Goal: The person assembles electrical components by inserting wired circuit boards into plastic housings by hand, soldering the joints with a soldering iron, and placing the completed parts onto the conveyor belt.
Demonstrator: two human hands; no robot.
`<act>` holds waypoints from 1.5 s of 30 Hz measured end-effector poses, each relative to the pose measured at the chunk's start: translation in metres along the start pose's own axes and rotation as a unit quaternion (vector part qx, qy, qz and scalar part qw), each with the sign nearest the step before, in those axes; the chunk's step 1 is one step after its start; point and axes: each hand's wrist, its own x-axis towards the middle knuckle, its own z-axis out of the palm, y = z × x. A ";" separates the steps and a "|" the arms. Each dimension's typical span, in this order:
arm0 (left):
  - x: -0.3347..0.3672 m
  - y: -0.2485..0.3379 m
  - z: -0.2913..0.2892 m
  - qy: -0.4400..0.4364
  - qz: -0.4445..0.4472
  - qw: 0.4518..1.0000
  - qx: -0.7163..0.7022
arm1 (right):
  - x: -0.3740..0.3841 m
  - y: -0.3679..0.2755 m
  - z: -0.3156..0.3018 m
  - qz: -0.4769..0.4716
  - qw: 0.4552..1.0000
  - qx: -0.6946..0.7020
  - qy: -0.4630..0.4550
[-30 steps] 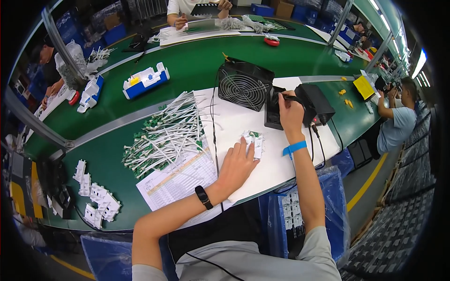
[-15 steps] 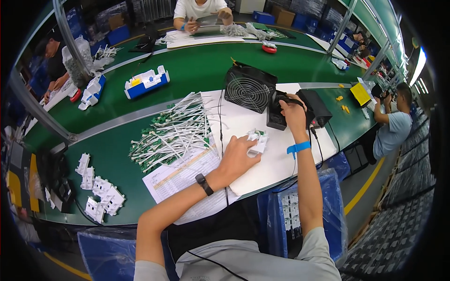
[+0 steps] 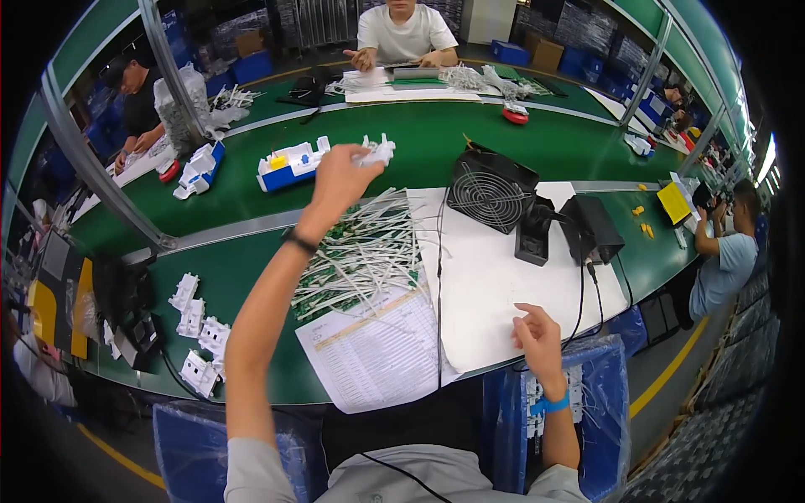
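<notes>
My left hand (image 3: 340, 183) reaches far out over the green belt, its fingers closed on a white plastic housing (image 3: 380, 151). Just left of that housing stands a blue-and-white box (image 3: 289, 170) with a yellow piece inside. Under my left forearm lies a heap of white wires with small green boards (image 3: 365, 251). My right hand (image 3: 537, 335) hovers near the front edge of the white sheet (image 3: 482, 310), fingers loosely bent and apart, with nothing in them. Beyond it are a black tool stand (image 3: 532, 239), a black fan (image 3: 493, 189) and a black power unit (image 3: 592, 228).
Several white housings (image 3: 201, 331) lie at the left on the green table. A printed paper (image 3: 369, 348) sits in front of the wires. Black cables (image 3: 582, 302) hang by the power unit. Blue lined bins (image 3: 604, 377) stand below the edge. Co-workers sit across the belt and at right.
My left hand has carried the white housing from the white sheet out to the belt. My right hand has left the tool stand and drawn back toward me, empty. The view has shifted.
</notes>
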 end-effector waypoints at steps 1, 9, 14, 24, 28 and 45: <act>0.016 -0.017 0.017 0.013 0.013 0.999 0.051 | 0.000 -0.003 0.009 -0.004 1.000 -0.002 -0.017; 0.001 -0.075 0.025 -0.028 0.134 0.961 0.240 | 0.048 -0.071 0.111 -0.176 0.970 -0.064 -0.158; -0.073 -0.048 -0.143 -0.223 0.045 0.918 0.325 | 0.166 -0.104 0.218 -0.378 0.894 -0.201 -0.135; -0.242 -0.050 -0.291 -0.350 -0.109 0.896 0.251 | 0.255 -0.071 0.292 -0.433 0.803 -0.366 -0.184; -0.279 -0.056 -0.285 -0.302 -0.054 0.909 0.282 | 0.252 -0.079 0.286 -0.484 0.803 -0.325 -0.120; -0.239 0.002 -0.213 -0.119 -0.021 0.992 0.046 | 0.058 -0.186 0.231 -0.418 0.876 0.024 -0.239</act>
